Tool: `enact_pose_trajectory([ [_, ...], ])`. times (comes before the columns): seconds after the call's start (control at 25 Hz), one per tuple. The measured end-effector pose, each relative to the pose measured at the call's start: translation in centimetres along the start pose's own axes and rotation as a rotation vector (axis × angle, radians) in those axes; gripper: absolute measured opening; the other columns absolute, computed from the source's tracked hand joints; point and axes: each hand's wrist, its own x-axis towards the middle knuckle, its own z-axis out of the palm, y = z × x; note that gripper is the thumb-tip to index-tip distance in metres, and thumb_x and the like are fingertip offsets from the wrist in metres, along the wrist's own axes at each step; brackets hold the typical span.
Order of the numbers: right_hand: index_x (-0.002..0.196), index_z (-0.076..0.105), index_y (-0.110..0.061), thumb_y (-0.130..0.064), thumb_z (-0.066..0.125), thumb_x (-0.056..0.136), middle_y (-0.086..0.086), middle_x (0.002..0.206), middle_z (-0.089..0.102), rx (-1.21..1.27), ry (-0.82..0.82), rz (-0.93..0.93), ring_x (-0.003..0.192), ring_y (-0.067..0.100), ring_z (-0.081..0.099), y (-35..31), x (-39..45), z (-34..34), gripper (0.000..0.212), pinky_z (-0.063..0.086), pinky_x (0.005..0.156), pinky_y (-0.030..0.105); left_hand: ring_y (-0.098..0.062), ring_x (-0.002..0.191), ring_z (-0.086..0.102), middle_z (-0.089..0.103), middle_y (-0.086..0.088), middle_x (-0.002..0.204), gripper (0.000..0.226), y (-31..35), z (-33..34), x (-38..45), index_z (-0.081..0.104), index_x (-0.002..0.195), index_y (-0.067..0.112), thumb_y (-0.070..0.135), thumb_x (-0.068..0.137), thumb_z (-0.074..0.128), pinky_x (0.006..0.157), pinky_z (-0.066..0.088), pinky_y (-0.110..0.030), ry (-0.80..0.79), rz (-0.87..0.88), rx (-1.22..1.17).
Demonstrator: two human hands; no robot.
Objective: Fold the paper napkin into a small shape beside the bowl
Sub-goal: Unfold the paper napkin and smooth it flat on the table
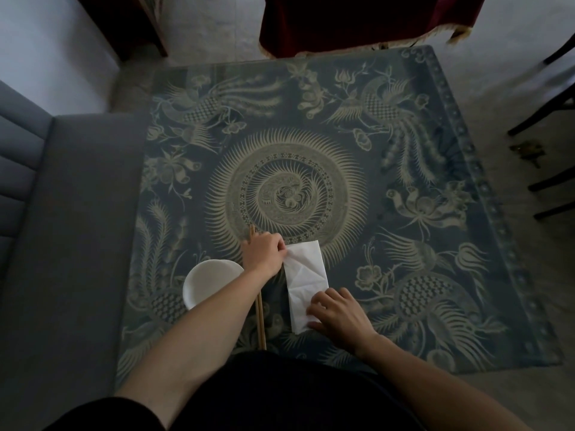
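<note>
A white paper napkin [306,279] lies on the patterned table as a long creased rectangle, to the right of a white bowl [205,283]. My left hand [264,251] pinches the napkin's far left edge, its forearm passing over the bowl's right side. At the napkin's near end my right hand [337,312] presses down on the paper with its fingers bent. A pair of wooden chopsticks [260,318] lies between bowl and napkin, partly hidden under my left arm.
The table [404,213] carries a blue cloth with a phoenix pattern under glass. A grey sofa [62,213] borders its left side. A dark red draped cloth [357,20] stands beyond the far edge, and dark chair legs [544,113] stand at the right.
</note>
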Motion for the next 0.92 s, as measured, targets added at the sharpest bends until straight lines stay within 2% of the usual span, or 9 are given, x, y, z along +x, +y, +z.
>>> enact_pose_trajectory([
  [0.12,0.084,0.067,-0.023,-0.035,0.071,0.083,-0.003,0.091,0.064,0.054,0.035,0.028,0.077,0.021,0.058,-0.1,0.1,0.1,0.012,0.045,0.063,0.035,-0.018,0.093,0.054,0.049,0.006,0.095,0.011,-0.4,0.0,0.0,0.064,0.083,0.027,0.037,0.089,0.068,0.084,0.046,-0.039,-0.002,0.036,-0.038],
  [0.24,0.088,0.067,-0.025,-0.035,0.066,0.087,-0.005,0.093,0.064,0.115,0.055,0.077,0.078,0.020,0.057,0.0,-0.1,0.0,0.010,0.045,0.065,0.036,-0.014,0.085,0.055,0.053,0.008,0.092,0.013,-0.6,-0.4,0.0,0.064,0.081,0.027,0.039,0.085,0.068,0.068,0.043,-0.030,-0.056,0.053,-0.108],
  [0.36,0.099,0.066,-0.029,-0.044,0.063,0.086,-0.007,0.101,0.063,0.174,0.061,0.146,0.085,0.018,0.056,0.4,-0.7,-0.3,0.020,0.044,0.069,0.034,-0.015,0.081,0.061,0.062,0.010,0.081,0.013,0.1,-1.3,0.3,0.062,0.076,0.027,0.034,0.081,0.071,0.063,0.044,-0.028,-0.200,0.040,-0.288],
  [0.44,0.107,0.059,-0.032,-0.050,0.056,0.084,-0.010,0.106,0.060,0.211,0.061,0.201,0.089,0.016,0.055,0.5,-1.1,-0.4,0.030,0.043,0.072,0.033,-0.016,0.077,0.061,0.065,0.005,0.079,0.011,0.8,-1.9,0.5,0.064,0.076,0.023,0.030,0.082,0.071,0.062,0.046,-0.028,-0.268,-0.003,-0.401],
  [0.48,0.110,0.055,-0.033,-0.053,0.053,0.084,-0.011,0.107,0.059,0.238,0.058,0.243,0.091,0.015,0.055,0.5,-1.3,-0.5,0.033,0.042,0.074,0.032,-0.016,0.072,0.061,0.066,0.002,0.079,0.010,1.3,-2.1,0.5,0.065,0.078,0.019,0.027,0.083,0.069,0.057,0.047,-0.027,-0.295,-0.044,-0.464],
  [0.56,0.113,0.049,-0.033,-0.059,0.048,0.083,-0.013,0.108,0.056,0.301,0.070,0.355,0.094,0.013,0.054,0.3,-1.3,-0.6,0.039,0.040,0.077,0.032,-0.017,0.065,0.062,0.068,-0.003,0.079,0.013,2.5,-2.4,0.4,0.067,0.085,0.012,0.025,0.083,0.066,0.048,0.044,-0.025,-0.342,-0.138,-0.587],
  [0.76,0.123,0.043,-0.029,-0.085,0.046,0.072,-0.012,0.119,0.048,0.466,0.124,0.681,0.101,0.011,0.052,-0.6,0.3,-1.3,0.076,0.051,0.081,0.040,-0.015,0.055,0.067,0.067,-0.005,0.071,0.005,6.1,-3.4,-0.3,0.061,0.090,0.010,0.015,0.087,0.061,0.048,0.042,-0.021,-0.463,-0.291,-0.822],
  [0.84,0.117,0.043,-0.029,-0.086,0.049,0.066,-0.013,0.113,0.047,0.552,0.140,0.795,0.096,0.010,0.052,-0.9,1.1,-1.9,0.076,0.051,0.075,0.040,-0.014,0.054,0.067,0.068,-0.006,0.069,0.003,7.5,-3.7,-0.6,0.059,0.088,0.010,0.012,0.089,0.058,0.041,0.039,-0.017,-0.502,-0.331,-0.872],
  [0.92,0.108,0.045,-0.028,-0.076,0.055,0.068,-0.012,0.104,0.049,0.607,0.129,0.875,0.087,0.011,0.052,-0.8,1.7,-2.2,0.062,0.047,0.068,0.036,-0.011,0.050,0.066,0.070,-0.004,0.064,0.003,8.4,-3.8,-0.7,0.058,0.090,0.010,0.013,0.090,0.057,0.041,0.035,-0.016,-0.533,-0.345,-0.867],
])
